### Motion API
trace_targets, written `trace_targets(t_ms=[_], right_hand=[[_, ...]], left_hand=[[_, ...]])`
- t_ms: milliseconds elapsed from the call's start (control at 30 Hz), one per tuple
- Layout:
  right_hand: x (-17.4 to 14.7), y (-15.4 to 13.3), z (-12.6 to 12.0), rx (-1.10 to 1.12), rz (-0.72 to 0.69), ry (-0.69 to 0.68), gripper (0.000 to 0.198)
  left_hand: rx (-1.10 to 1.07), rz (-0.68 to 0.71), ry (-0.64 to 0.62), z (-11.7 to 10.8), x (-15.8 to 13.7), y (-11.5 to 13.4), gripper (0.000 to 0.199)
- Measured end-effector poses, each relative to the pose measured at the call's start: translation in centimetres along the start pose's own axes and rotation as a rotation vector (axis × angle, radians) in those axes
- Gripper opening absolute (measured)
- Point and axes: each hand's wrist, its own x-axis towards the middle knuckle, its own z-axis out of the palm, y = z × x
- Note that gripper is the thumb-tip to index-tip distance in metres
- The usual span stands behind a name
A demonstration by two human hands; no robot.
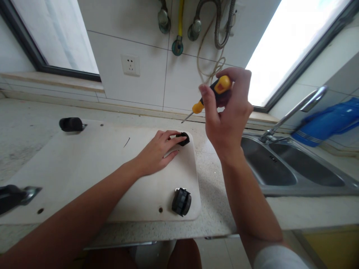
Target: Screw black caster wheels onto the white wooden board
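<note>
The left hand [154, 151] lies palm down with fingers loosely spread, fingertips resting on the black caster [185, 143] at the far right corner of the white board [140, 198], the thumb held out apart from it. The right hand [230, 119] is closed around the handle of a yellow-and-black screwdriver [198, 107], its shaft slanting down to the left, the tip apparently in the air beyond that caster. The board lies flat on the speckled countertop [211, 201], which should give a firm base for pressing down. The left fingers would do best to pin the caster's mounting plate so it cannot twist, while staying out of the blade's path. The driver is too slanted for good bite; it wants to stand square to the board, with weight pushed straight down before any turning, and the wheel swivelled aside if it blocks the shaft. The fingers hide the plate and any screw there, so I can't tell how they sit. The near right caster [181, 201] shows a metal plate edge with holes, a useful guide to where fasteners go.
</note>
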Motion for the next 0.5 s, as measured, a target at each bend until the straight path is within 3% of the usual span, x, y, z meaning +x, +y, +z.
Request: trace_targets(t_ms=[133,300,500], right_hand=[[-0.3,0.9,0.4,0.006,0.072,-0.090,0.021],[-0.7,2.2,1.1,-0.004,0.092,-0.110,0.030],[-1.1,3.5,2.1,0.016,0.011,-0.076,0.039]], left_hand=[[0.018,-0.034,0.068,0.0,0.1,0.2,0.052],[-0.002,-0.141,0.180,0.0,0.3,-0.2,0.038],[-0.063,-0.132,0.138,0.1,0.5,-0.5,0.040]])
